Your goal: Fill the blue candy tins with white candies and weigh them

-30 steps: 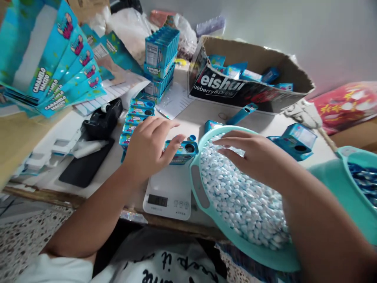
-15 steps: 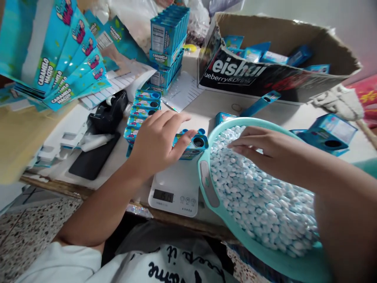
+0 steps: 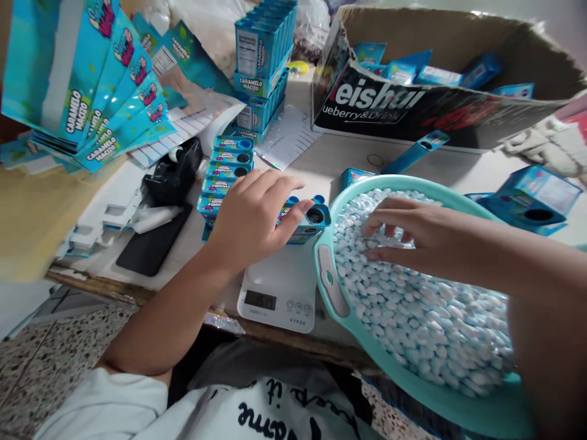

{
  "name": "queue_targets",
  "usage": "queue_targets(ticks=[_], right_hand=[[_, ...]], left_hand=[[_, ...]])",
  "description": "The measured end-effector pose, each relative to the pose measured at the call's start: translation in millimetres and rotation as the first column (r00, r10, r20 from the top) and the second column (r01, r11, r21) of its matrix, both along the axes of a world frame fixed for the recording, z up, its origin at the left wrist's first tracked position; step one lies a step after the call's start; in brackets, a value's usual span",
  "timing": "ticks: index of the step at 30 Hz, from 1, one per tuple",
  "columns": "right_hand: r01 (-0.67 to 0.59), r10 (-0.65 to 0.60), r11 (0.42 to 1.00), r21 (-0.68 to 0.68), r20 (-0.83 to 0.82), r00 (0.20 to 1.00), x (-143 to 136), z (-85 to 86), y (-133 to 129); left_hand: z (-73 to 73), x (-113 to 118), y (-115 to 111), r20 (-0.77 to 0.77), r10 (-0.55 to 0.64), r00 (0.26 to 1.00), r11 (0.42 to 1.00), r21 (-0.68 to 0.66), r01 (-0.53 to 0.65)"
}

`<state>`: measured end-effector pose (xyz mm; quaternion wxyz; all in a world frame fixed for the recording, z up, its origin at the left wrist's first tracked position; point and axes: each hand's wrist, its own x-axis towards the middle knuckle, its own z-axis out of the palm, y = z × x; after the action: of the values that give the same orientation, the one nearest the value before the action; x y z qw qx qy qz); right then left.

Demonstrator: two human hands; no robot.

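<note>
My left hand (image 3: pixel 252 217) lies over a small blue box (image 3: pixel 314 216) with a round dark opening, its thumb along the top and fingers over the far side. That box is above a white scale (image 3: pixel 279 299) with a lit display. My right hand (image 3: pixel 397 226) reaches down into a turquoise basin (image 3: pixel 326 244) of small pale candies (image 3: pixel 413 311), thumb and fingers apart at their surface. Nothing is visible between those fingers. Left of the scale, several similar blue boxes (image 3: pixel 229 157) form a row, partly behind my left hand.
Behind the basin is an open cardboard box (image 3: pixel 367 101) holding blue packets. Stacked blue boxes (image 3: pixel 259 55) rise at the back. Flat cartons (image 3: pixel 87 79), a black tape dispenser (image 3: pixel 177 171) and a dark phone-like slab (image 3: pixel 153 244) lie left. Another blue box (image 3: pixel 534 198) sits right.
My right hand has lowered toward the candies and its thumb and fingers have spread apart. My left hand stays on the box. The whole view has shifted slightly.
</note>
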<state>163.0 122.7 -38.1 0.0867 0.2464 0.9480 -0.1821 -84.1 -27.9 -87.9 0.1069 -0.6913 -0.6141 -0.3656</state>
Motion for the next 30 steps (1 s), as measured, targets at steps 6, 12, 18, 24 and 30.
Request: queue_targets(ticks=[6,12,18,24,30], right_hand=[[-0.041,0.04,0.999,-0.033,-0.024,0.999,-1,0.1,-1],[0.001,0.0,1.0,-0.019,0.022,1.0,-2,2.0,-1],[-0.01,0.011,0.999,-0.035,0.009,1.0,-6,-1.7,-6],[-0.085,0.074,0.986,-0.143,-0.081,0.994,-11,-0.2,-11],[-0.081,0.075,0.973,-0.217,-0.036,0.997,-14,8.9,-25]], left_hand=[[-0.1,-1,-1,-0.002,0.004,1.0,1.0,-0.016,-0.004],[-0.6,0,-1,-0.023,0.012,1.0,1.0,-0.014,-0.012],[0.3,0,-2,-0.026,0.003,1.0,1.0,-0.019,-0.003],[0.6,-1,-1,-0.02,0.003,1.0,1.0,-0.013,-0.003],[0.7,0,-1,-0.014,-0.008,1.0,1.0,-0.013,0.008]])
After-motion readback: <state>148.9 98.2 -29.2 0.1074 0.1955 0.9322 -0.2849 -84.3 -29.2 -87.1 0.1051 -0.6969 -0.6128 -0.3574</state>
